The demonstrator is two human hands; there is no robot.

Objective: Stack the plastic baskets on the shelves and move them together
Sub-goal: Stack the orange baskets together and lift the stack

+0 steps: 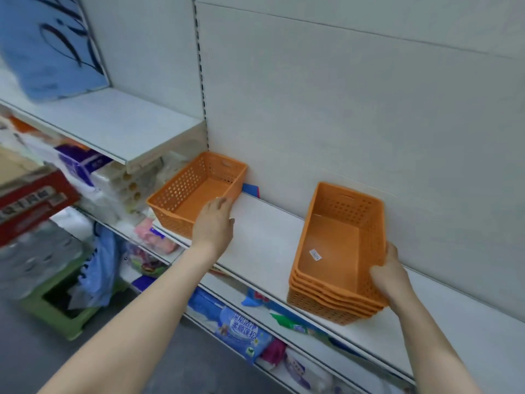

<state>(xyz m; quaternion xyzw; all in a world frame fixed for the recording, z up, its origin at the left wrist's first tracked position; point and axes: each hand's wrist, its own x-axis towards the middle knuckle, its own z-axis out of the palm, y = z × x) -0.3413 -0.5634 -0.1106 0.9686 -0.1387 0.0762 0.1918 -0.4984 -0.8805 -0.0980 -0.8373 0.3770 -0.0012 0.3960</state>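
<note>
A shop: white slotted retail shelves (264,240), packaged tissue goods (241,334) on lower shelves, a price sticker (315,254) in the basket.

Both bare forearms extend forward and upward from the lower edge of the view, diverging slightly. The left hand (213,223) is seen from its back, wrist nearly straight, fingers loosely curved and directed forward, thumb projecting to the right; the fingertips are partly hidden, so contact cannot be judged. The right hand (390,273) is also seen from its back, wrist bent slightly inward, thumb on the near side and fingers wrapped round the far side, closed in a grip. The two hands are well apart, the right one nearer the camera.
</note>
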